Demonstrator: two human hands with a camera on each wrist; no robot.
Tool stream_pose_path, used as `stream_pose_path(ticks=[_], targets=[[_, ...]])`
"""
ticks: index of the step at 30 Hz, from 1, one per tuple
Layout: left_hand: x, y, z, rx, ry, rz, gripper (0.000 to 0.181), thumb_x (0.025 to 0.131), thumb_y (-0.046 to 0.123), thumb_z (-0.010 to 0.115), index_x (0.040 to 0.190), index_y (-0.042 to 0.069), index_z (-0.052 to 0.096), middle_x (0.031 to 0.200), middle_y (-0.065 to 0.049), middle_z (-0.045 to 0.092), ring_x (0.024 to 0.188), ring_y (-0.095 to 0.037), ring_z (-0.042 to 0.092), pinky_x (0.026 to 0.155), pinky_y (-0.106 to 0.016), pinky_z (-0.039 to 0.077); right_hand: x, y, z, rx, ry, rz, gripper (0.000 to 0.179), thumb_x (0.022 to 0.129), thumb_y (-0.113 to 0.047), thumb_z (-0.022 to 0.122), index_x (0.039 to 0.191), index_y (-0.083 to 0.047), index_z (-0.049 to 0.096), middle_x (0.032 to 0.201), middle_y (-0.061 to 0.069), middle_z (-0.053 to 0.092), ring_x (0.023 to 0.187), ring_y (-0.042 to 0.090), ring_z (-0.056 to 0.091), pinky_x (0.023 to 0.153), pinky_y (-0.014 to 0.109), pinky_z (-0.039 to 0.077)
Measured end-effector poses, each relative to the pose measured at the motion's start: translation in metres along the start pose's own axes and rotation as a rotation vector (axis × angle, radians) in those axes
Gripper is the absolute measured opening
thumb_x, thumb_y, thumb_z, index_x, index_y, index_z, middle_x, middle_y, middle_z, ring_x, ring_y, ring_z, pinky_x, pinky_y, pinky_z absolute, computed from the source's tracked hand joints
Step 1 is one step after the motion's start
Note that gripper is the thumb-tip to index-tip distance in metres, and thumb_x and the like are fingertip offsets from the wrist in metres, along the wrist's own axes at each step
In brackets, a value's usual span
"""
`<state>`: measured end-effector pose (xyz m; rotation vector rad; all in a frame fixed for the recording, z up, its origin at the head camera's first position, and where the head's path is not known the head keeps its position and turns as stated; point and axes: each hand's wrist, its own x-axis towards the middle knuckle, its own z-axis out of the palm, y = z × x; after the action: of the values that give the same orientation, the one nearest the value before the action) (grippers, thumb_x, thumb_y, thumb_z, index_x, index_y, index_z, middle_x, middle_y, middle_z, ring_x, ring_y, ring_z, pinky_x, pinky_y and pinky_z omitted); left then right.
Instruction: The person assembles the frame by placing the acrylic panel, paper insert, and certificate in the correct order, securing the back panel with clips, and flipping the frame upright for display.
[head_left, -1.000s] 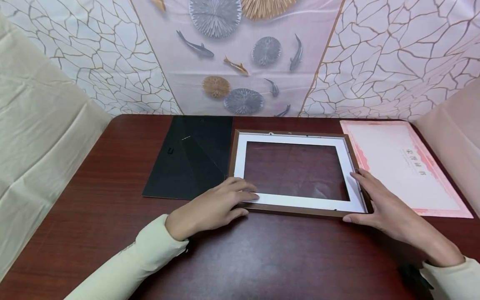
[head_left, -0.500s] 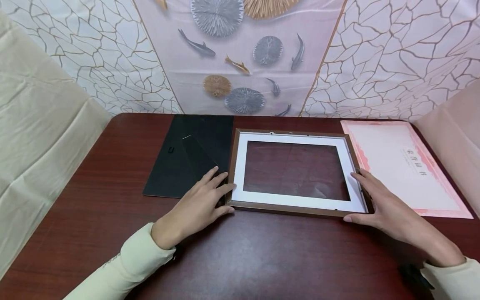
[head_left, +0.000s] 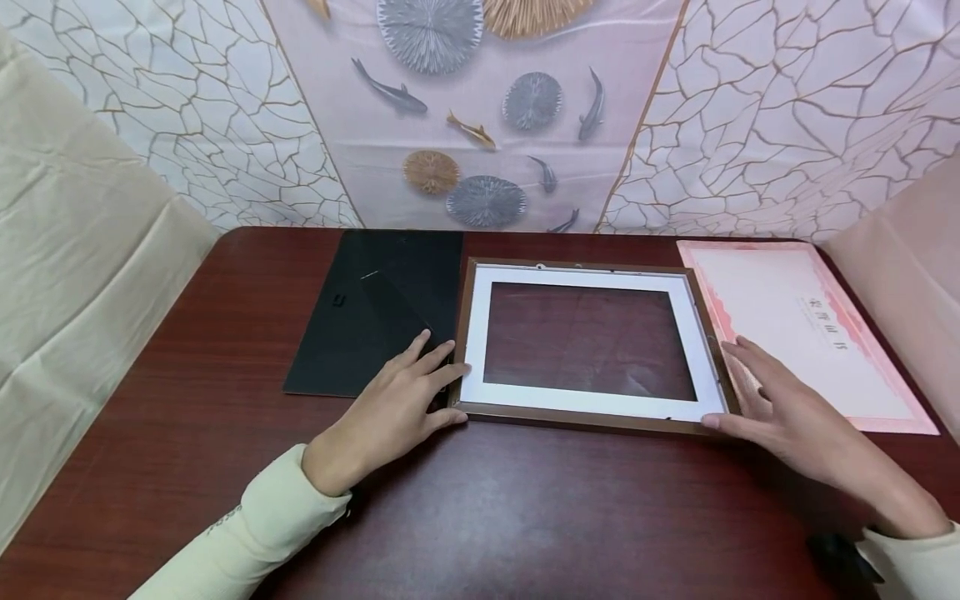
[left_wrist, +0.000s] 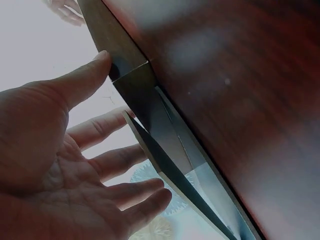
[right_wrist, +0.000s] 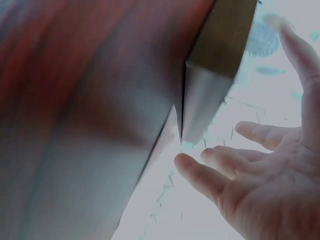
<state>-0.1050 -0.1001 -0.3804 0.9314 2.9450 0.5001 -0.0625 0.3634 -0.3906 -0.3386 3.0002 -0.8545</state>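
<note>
Here's the brown frame point(head_left: 585, 421), lying flat on the worktop point(head_left: 525, 517) right of its middle, nearer the far edge than the near one. Its white mat point(head_left: 585, 402) faces up, and dark red shows in the window, with faint pale glints.

My left hand point(head_left: 397, 400) is at the frame's near left corner, fingers fanned well apart and gripping nothing; the left wrist view puts the thumb tip against the near side, right by that corner. Seen from above, one fingertip reaches over the frame's left side, and the others lie over the black board point(head_left: 352, 350).

Across at the near right corner, my right hand point(head_left: 806, 429) is spread too, with no hold on anything: fingers beside the frame's right side, thumb over towards the corner. The right wrist view shows a gap between those fingers and the frame.

That black board sits just left of the frame, its far end close to the worktop's far edge. On the other side, a pink-bordered sheet point(head_left: 780, 308) lies by the far right corner, running along the right edge. Behind the far edge hangs a fish-patterned cloth point(head_left: 510, 150).
</note>
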Motion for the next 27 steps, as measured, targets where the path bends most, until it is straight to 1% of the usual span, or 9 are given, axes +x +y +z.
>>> stream_pose_path(ticks=[3, 5, 8, 17, 18, 20, 23, 25, 27], targets=[[0.001, -0.003, -0.001, -0.003, -0.012, 0.019, 0.062, 0.089, 0.038, 0.083, 0.143, 0.014, 0.065, 0.160, -0.017, 0.050, 0.155, -0.048, 0.033, 0.116, -0.064, 0.042, -0.001, 0.007, -0.011, 0.004, 0.027, 0.042, 0.091, 0.091, -0.023, 0.083, 0.162, -0.001, 0.031, 0.162, 0.040, 0.029, 0.128, 0.067, 0.045, 0.109, 0.059, 0.041], [0.002, -0.006, -0.003, -0.012, -0.026, 0.038, 0.065, 0.088, 0.038, 0.085, 0.144, 0.014, 0.064, 0.161, -0.016, 0.049, 0.155, -0.049, 0.032, 0.117, -0.064, 0.041, -0.003, 0.015, -0.020, -0.008, 0.045, 0.092, 0.087, 0.095, -0.025, 0.078, 0.161, 0.002, 0.029, 0.158, 0.043, 0.031, 0.132, 0.069, 0.040, 0.113, 0.063, 0.037], [0.003, -0.012, -0.006, -0.039, -0.052, 0.069, 0.069, 0.085, 0.038, 0.086, 0.145, 0.014, 0.063, 0.162, -0.015, 0.048, 0.155, -0.050, 0.030, 0.118, -0.065, 0.039, -0.007, 0.029, -0.036, -0.053, 0.057, 0.208, 0.085, 0.100, -0.033, 0.071, 0.159, 0.008, 0.026, 0.154, 0.048, 0.030, 0.135, 0.071, 0.032, 0.107, 0.080, 0.025], [0.007, -0.025, -0.010, -0.141, -0.100, 0.111, 0.067, 0.083, 0.028, 0.087, 0.146, 0.017, 0.064, 0.163, -0.011, 0.048, 0.155, -0.052, 0.027, 0.119, -0.068, 0.034, -0.022, 0.079, -0.057, -0.062, 0.107, 0.459, 0.099, 0.098, -0.046, 0.066, 0.157, 0.016, 0.016, 0.149, 0.054, 0.023, 0.130, 0.068, 0.028, 0.108, 0.076, 0.024], [0.008, -0.025, -0.010, -0.146, -0.100, 0.109, 0.066, 0.084, 0.028, 0.087, 0.145, 0.018, 0.064, 0.163, -0.010, 0.048, 0.155, -0.052, 0.028, 0.119, -0.068, 0.034, -0.023, 0.084, -0.057, -0.067, 0.109, 0.474, 0.102, 0.097, -0.047, 0.068, 0.157, 0.017, 0.015, 0.149, 0.054, 0.022, 0.130, 0.068, 0.027, 0.109, 0.076, 0.025], [0.009, -0.026, -0.009, -0.152, -0.098, 0.101, 0.065, 0.084, 0.028, 0.086, 0.145, 0.019, 0.065, 0.163, -0.009, 0.048, 0.155, -0.051, 0.028, 0.120, -0.068, 0.034, -0.024, 0.090, -0.058, -0.101, 0.116, 0.489, 0.100, 0.095, -0.046, 0.071, 0.155, 0.016, 0.021, 0.143, 0.053, 0.030, 0.122, 0.064, 0.034, 0.099, 0.061, 0.038], [0.010, -0.026, -0.008, -0.146, -0.087, 0.095, 0.065, 0.083, 0.029, 0.087, 0.143, 0.021, 0.066, 0.162, -0.008, 0.049, 0.155, -0.050, 0.030, 0.119, -0.067, 0.035, -0.024, 0.097, -0.058, -0.126, 0.084, 0.493, 0.106, 0.093, -0.048, 0.073, 0.155, 0.018, 0.019, 0.145, 0.053, 0.029, 0.124, 0.064, 0.034, 0.101, 0.063, 0.040], [0.010, -0.026, -0.007, -0.140, -0.077, 0.095, 0.064, 0.082, 0.030, 0.087, 0.142, 0.021, 0.067, 0.162, -0.007, 0.050, 0.155, -0.049, 0.031, 0.119, -0.067, 0.036, -0.024, 0.099, -0.059, -0.129, 0.042, 0.484, 0.110, 0.093, -0.050, 0.072, 0.156, 0.019, 0.014, 0.148, 0.053, 0.025, 0.128, 0.067, 0.032, 0.104, 0.065, 0.040], [0.010, -0.025, -0.007, -0.135, -0.070, 0.092, 0.063, 0.082, 0.031, 0.087, 0.141, 0.021, 0.068, 0.161, -0.007, 0.051, 0.154, -0.049, 0.032, 0.119, -0.067, 0.036, -0.025, 0.101, -0.059, -0.124, -0.008, 0.482, 0.116, 0.095, -0.053, 0.070, 0.155, 0.021, 0.004, 0.151, 0.055, 0.014, 0.135, 0.071, 0.023, 0.109, 0.080, 0.024]])
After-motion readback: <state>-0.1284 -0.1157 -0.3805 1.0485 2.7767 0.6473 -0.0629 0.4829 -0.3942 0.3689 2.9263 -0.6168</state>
